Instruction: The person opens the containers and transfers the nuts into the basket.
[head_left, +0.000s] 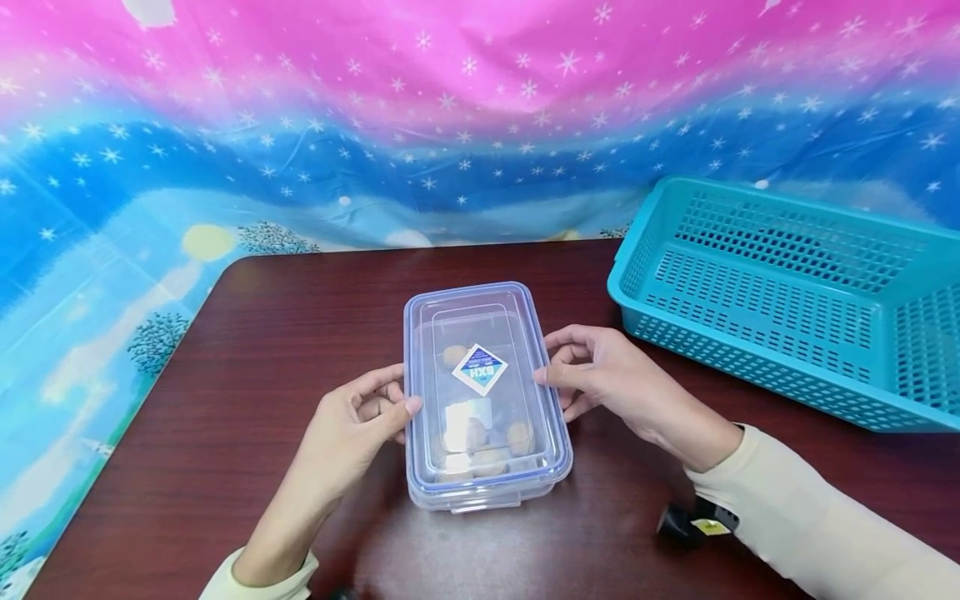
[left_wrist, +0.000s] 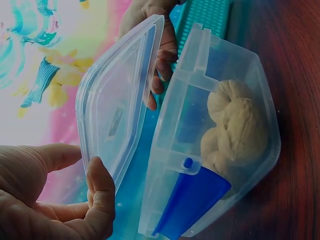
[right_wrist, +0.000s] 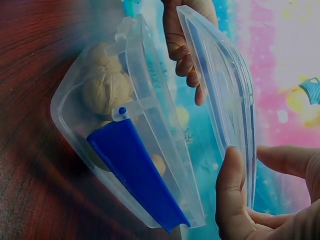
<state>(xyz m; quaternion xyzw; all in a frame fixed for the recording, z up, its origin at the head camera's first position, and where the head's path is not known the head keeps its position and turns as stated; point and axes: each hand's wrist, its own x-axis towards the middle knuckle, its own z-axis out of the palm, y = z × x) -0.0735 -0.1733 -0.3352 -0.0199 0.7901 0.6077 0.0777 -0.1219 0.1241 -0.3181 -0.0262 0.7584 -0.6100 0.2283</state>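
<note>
A clear lid point(head_left: 442, 321) with a diamond-shaped blue and white sticker point(head_left: 480, 369) is held between both hands. My left hand point(head_left: 352, 429) pinches its left edge, thumb on top and fingers beneath. On the opposite edge, my right hand point(head_left: 615, 379) pinches in the same way. Both wrist views show the lid raised apart from the clear plastic box point(left_wrist: 172, 107), which stands on the table below. Several round tan lumps point(left_wrist: 242, 130) lie in the box. Its blue side latches point(left_wrist: 192, 202) hang down, unfastened.
A turquoise perforated basket point(head_left: 757, 367) stands at the right of the dark wooden table point(head_left: 225, 400). Behind the table hangs a pink and blue snowflake-patterned cloth point(head_left: 465, 125). A black wrist device point(head_left: 686, 525) is by the right sleeve.
</note>
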